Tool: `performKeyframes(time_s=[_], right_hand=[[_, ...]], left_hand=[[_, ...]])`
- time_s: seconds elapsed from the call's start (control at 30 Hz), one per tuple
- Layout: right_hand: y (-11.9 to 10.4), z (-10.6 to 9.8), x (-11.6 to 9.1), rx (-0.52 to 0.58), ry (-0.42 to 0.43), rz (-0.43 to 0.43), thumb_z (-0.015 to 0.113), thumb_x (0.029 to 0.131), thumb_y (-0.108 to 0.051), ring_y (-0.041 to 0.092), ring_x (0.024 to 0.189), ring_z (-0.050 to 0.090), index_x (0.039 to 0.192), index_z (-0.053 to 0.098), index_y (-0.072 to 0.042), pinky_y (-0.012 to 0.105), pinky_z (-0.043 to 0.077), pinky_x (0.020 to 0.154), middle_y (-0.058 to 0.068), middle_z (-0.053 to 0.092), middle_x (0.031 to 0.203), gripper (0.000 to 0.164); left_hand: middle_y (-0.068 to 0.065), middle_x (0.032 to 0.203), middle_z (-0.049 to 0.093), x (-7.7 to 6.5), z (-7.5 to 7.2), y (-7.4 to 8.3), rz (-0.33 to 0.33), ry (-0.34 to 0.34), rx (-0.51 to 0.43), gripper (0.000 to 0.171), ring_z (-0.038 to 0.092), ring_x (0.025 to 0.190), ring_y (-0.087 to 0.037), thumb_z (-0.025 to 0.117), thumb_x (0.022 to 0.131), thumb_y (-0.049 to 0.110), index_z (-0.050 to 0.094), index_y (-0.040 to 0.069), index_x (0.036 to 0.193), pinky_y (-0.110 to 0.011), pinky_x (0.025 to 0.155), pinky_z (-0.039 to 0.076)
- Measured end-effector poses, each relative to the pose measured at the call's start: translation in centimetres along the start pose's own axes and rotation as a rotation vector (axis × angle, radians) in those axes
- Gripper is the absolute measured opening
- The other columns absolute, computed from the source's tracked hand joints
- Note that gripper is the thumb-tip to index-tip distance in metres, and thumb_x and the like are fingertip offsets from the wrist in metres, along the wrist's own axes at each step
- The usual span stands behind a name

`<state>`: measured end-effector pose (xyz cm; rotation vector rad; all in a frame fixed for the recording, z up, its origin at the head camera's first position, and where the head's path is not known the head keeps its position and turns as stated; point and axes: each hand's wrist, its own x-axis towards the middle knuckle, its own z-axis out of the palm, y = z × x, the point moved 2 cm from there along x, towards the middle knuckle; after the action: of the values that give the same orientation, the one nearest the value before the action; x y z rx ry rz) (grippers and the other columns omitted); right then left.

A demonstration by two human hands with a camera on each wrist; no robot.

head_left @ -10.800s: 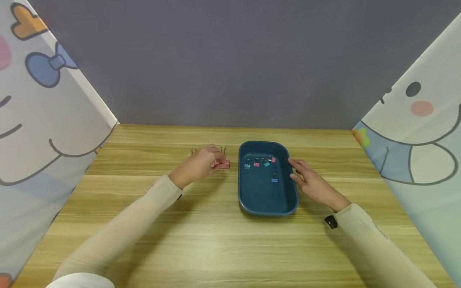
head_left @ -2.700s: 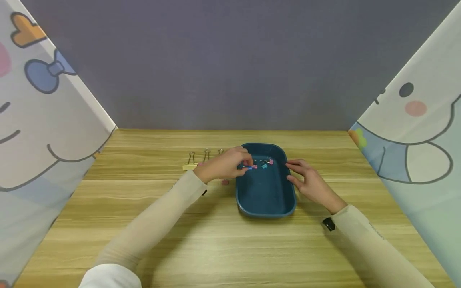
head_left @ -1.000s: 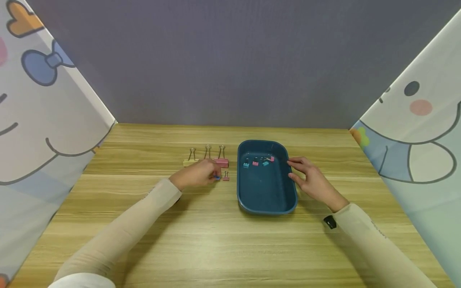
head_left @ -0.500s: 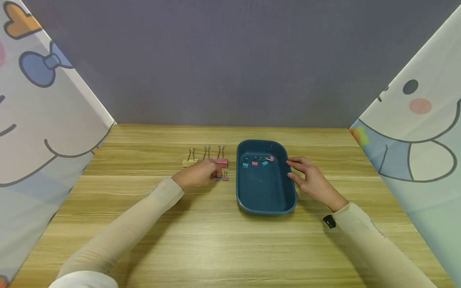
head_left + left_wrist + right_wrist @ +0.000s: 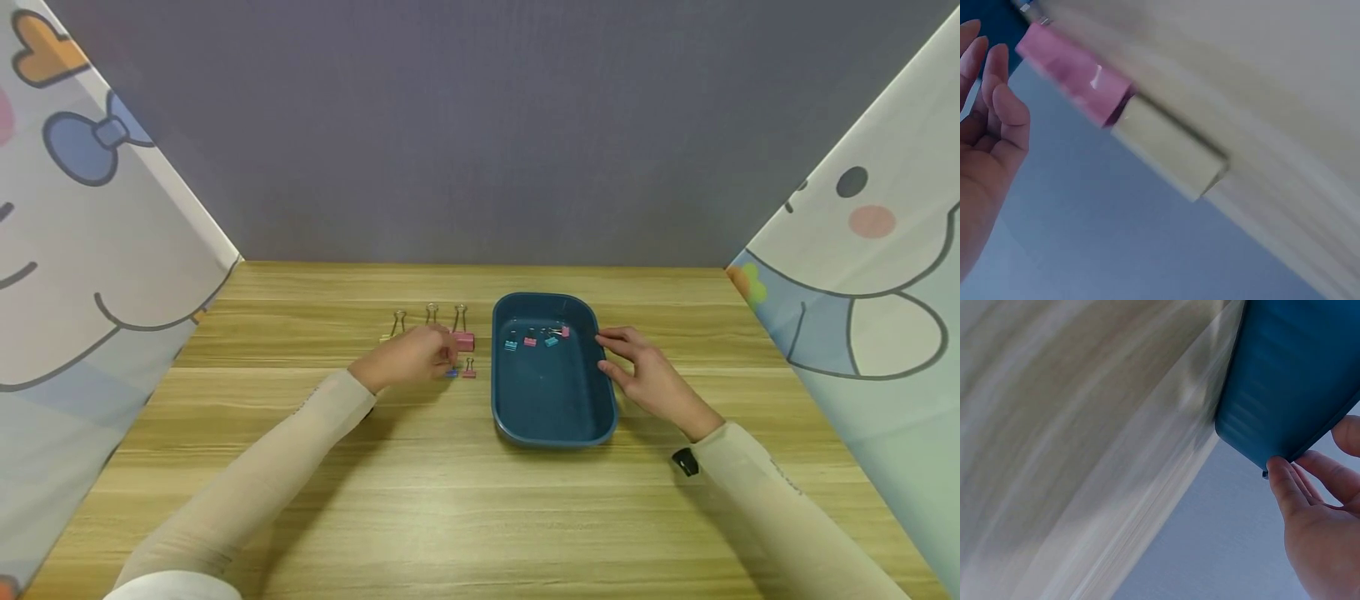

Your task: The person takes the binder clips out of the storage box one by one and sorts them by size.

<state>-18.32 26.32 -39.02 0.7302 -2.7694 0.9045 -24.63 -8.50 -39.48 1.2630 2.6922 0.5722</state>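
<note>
My left hand (image 5: 408,357) hovers over a small blue binder clip (image 5: 452,374) on the table, its fingers loosely bent and holding nothing in the left wrist view. Right of the blue clip lies a small pink binder clip (image 5: 468,374). Behind them is a row of large binder clips: a pink one (image 5: 465,342) at the right end, a yellow one (image 5: 1170,147) at the left, and another between them mostly covered by the hand. My right hand (image 5: 652,379) touches the right rim of a dark blue plastic bin (image 5: 555,408) with extended fingertips.
Inside the bin, near its far end, lie a teal clip (image 5: 511,345), a pink clip (image 5: 530,342), a second teal clip (image 5: 552,342) and another pink clip (image 5: 565,332). A grey panel (image 5: 480,133) rises behind the wooden table (image 5: 420,500).
The blue clip came out of the bin and was set beside the small pink clip. My left hand has just let go and drawn slightly back. The right hand stays at the rim.
</note>
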Motion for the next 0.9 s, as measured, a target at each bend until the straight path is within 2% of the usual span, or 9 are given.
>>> performKeyframes(time_s=[0.1, 0.23, 0.37, 0.57, 0.9], right_hand=[[0.0, 0.0, 0.0, 0.001, 0.001, -0.002, 0.061, 0.092, -0.005, 0.036, 0.117, 0.047, 0.129, 0.051, 0.010, 0.051, 0.042, 0.090, 0.018, 0.047, 0.129, 0.041], [0.0, 0.0, 0.0, -0.003, -0.001, 0.001, 0.061, 0.092, -0.006, 0.036, 0.116, 0.048, 0.129, 0.051, 0.010, 0.051, 0.042, 0.090, 0.018, 0.047, 0.129, 0.041], [0.0, 0.0, -0.1, -0.007, -0.003, 0.004, 0.061, 0.092, -0.006, 0.036, 0.116, 0.048, 0.129, 0.051, 0.010, 0.051, 0.043, 0.090, 0.018, 0.048, 0.129, 0.041], [0.1, 0.1, 0.0, -0.008, -0.005, 0.001, 0.062, 0.091, -0.006, 0.036, 0.116, 0.047, 0.129, 0.051, 0.010, 0.050, 0.043, 0.090, 0.017, 0.047, 0.129, 0.042], [-0.1, -0.1, -0.1, 0.002, -0.014, 0.011, 0.062, 0.091, -0.006, 0.035, 0.117, 0.047, 0.129, 0.051, 0.009, 0.050, 0.042, 0.091, 0.017, 0.047, 0.129, 0.042]], left_hand=[[0.002, 0.078, 0.056, 0.1, -1.1, 0.5, 0.032, 0.068, 0.000, 0.005, 0.049, 0.071, -0.013, 0.070, 0.083, 0.006, 0.066, 0.010, 0.083, -0.025, 0.062, 0.045], [-0.001, 0.076, 0.056, 0.2, -2.3, 1.6, 0.110, 0.166, 0.030, 0.007, 0.050, 0.071, -0.016, 0.071, 0.083, 0.009, 0.064, 0.010, 0.081, -0.027, 0.064, 0.044], [0.001, 0.081, 0.057, 0.5, -2.9, 2.7, 0.164, 0.223, 0.029, 0.006, 0.053, 0.074, -0.014, 0.073, 0.082, 0.010, 0.068, 0.009, 0.082, -0.025, 0.068, 0.046], [0.003, 0.087, 0.058, 0.6, -3.4, 3.9, 0.182, 0.242, 0.024, 0.005, 0.052, 0.075, -0.010, 0.070, 0.084, 0.010, 0.068, 0.009, 0.088, -0.023, 0.069, 0.047], [0.002, 0.093, 0.060, 1.0, -3.7, 5.0, 0.190, 0.254, 0.029, 0.012, 0.055, 0.083, -0.015, 0.070, 0.081, 0.007, 0.068, 0.009, 0.093, -0.024, 0.073, 0.046]])
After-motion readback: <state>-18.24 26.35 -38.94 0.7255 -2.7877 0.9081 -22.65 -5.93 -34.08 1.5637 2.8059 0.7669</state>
